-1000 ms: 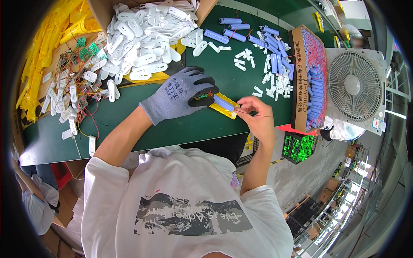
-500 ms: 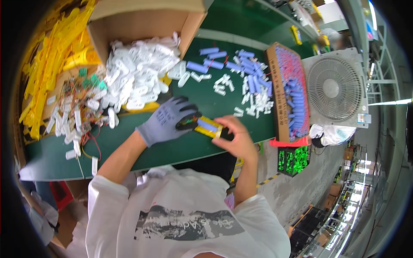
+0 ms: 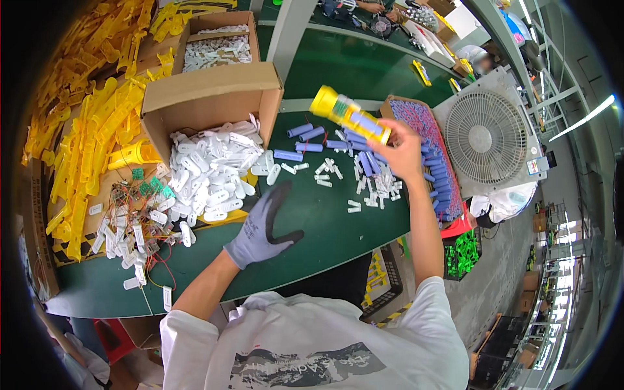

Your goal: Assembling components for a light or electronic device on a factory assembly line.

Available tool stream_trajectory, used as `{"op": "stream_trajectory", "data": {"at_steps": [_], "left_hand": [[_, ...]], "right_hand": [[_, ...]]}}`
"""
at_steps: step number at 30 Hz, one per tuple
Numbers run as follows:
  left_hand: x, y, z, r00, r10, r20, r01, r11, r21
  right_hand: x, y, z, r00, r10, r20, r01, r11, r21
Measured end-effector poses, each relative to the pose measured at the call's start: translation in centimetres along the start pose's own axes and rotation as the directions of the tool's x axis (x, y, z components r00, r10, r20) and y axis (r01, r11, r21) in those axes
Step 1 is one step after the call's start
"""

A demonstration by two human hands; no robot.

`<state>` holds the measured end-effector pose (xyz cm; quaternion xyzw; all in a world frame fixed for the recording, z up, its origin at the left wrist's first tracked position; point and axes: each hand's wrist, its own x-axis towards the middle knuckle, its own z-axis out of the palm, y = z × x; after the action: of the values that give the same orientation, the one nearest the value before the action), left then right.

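My right hand [image 3: 403, 148], bare, grips the lower end of a yellow flashlight-shaped housing [image 3: 343, 112], held up over the far part of the bench. A blue cylindrical battery and a green circuit board show in its open side; its wide end points up and left. My left hand [image 3: 260, 227], in a grey glove with dark fingertips, is open and holds nothing, thumb and fingers spread above the green bench top [image 3: 331, 224]. Near it lie white plastic covers [image 3: 208, 166] heaped in a tipped cardboard box [image 3: 208, 101], with loose blue batteries [image 3: 305, 147] and small white pieces [image 3: 380, 185] beyond.
Wired circuit boards [image 3: 133, 214] lie tangled at left beside piled yellow shells [image 3: 104, 130]. At right stand a box of batteries [image 3: 442, 175] and a large fan [image 3: 486, 136]. Crates with yellow parts [image 3: 377, 279] and green parts [image 3: 463, 255] sit below the bench edge.
My right hand has lifted the yellow housing up and away to the far right. My left hand has let go of it and opened. The view has shifted, showing more of the far bench.
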<state>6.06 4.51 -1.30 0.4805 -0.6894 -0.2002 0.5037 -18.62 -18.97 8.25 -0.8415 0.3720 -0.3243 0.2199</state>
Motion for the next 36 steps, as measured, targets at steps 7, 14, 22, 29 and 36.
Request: {"op": "stream_trajectory", "data": {"at_steps": [7,14,22,29,36], "left_hand": [[-1.3,0.4,0.0,0.943,-0.086,0.323,0.062,0.995,0.082],[-1.2,0.1,1.8,0.941,-0.093,0.325,0.085,0.996,0.037],[-1.4,-0.7,-0.1,0.904,-0.192,0.381,0.157,0.98,0.121],[-1.4,-1.1,2.0,0.897,-0.182,0.402,0.145,0.982,0.12],[-2.6,-0.6,1.8,0.884,-0.171,0.436,0.137,0.985,0.108]], "right_hand": [[12.1,4.0,8.4,0.936,0.07,-0.344,-0.079,0.997,-0.013],[18.3,3.5,12.1,0.86,0.179,-0.478,-0.288,0.944,-0.163],[22.9,6.7,21.6,0.838,0.219,-0.5,-0.426,0.836,-0.346],[21.6,14.6,19.9,0.927,0.207,-0.314,-0.32,0.872,-0.37],[20.5,9.7,22.8,0.91,0.235,-0.342,-0.345,0.885,-0.313]]}}
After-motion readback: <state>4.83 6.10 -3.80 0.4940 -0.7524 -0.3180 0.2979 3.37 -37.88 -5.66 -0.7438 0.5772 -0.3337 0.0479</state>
